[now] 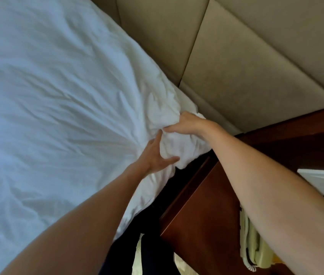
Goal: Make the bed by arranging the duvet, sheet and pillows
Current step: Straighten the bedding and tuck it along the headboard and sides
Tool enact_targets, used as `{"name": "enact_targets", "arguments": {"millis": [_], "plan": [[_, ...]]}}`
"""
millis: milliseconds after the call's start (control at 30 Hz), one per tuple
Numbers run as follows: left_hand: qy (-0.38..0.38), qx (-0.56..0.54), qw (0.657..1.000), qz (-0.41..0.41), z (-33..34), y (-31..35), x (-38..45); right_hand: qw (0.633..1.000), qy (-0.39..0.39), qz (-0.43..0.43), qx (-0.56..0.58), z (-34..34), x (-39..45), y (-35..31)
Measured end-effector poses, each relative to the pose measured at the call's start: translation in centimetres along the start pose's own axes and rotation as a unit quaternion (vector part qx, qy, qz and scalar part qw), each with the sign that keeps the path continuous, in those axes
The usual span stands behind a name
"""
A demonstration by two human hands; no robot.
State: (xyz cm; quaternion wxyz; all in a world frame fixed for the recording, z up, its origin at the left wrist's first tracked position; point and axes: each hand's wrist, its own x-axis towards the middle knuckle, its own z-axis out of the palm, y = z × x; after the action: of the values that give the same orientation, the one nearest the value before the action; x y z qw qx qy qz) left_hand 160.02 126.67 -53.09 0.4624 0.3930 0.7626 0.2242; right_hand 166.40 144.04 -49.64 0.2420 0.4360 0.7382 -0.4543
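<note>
Bunching under both hands, the white sheet (54,100) is gathered into a crumpled knot at the bed's head-end corner, and that corner is the thing the coming move turns on. The right hand (185,125) lies on the far side of the knot, toward the padded headboard (246,56), its fingers curled down over the fabric and gripping a fold of it. The left hand (157,155) lies on the near side, just below and to the left of the right one, with fingers spread and thumb out, pressing flat against the bunched cloth rather than clutching it. The two hands are close together, nearly touching across the gather.

From the hands the cloth runs away to the left and far-left, and the creases fan out from the knot like spokes, so the pull is clearly centred here. The mattress edge runs from the hands back toward the person, with a dark gap on the right of it, between the bed and the wooden nightstand (206,211). The corner itself hangs just beneath and to the right of the right hand, so that hand looks the nearer one for drawing the slack down over the edge, while the left could hold the top flat. No pillows are in view. A cream telephone (250,245) sits on the nightstand, under the right forearm, well apart from the work.
</note>
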Motion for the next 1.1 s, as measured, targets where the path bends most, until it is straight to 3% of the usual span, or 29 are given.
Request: {"name": "enact_targets", "arguments": {"millis": [100,200,367,500,633,833,900,933,1033,1100], "plan": [[0.031,-0.093,0.995,0.019,0.0,4.4,-3.1,0.996,-0.044,-0.035,0.073,-1.9,-3.4,-3.9],[0.135,-0.189,0.972,-0.015,-1.3,7.7,-6.3,0.992,-0.069,-0.07,0.082,-3.3,-6.8,-8.8],[0.29,-0.225,0.924,-0.103,-5.8,9.8,-11.1,0.99,-0.034,-0.119,0.07,-4.4,-12.5,-15.8],[0.322,-0.246,0.911,-0.083,-11.1,8.8,-15.1,0.981,0.003,-0.172,0.093,-4.1,-17.1,-19.9],[0.395,-0.246,0.885,-0.019,-18.2,8.6,-20.0,0.963,0.037,-0.267,0.015,-1.0,-21.3,-24.3],[0.416,-0.239,0.878,-0.012,-23.9,7.6,-28.4,0.891,0.075,-0.446,-0.042,4.8,-28.5,-28.2],[0.395,-0.253,0.883,-0.023,-25.0,7.2,-31.2,0.844,0.103,-0.509,-0.135,5.1,-31.1,-28.2],[0.388,-0.259,0.884,-0.03,-25.5,7.0,-32.5,0.798,0.135,-0.552,-0.2,5.1,-32.4,-28.1],[0.376,-0.315,0.87,-0.04,-27.0,6.5,-36.5,0.602,0.24,-0.67,-0.363,5.4,-35.3,-28.2],[0.372,-0.352,0.857,-0.063,-27.9,6.8,-39.1,0.495,0.285,-0.702,-0.426,5.7,-35.8,-28.6]]}}
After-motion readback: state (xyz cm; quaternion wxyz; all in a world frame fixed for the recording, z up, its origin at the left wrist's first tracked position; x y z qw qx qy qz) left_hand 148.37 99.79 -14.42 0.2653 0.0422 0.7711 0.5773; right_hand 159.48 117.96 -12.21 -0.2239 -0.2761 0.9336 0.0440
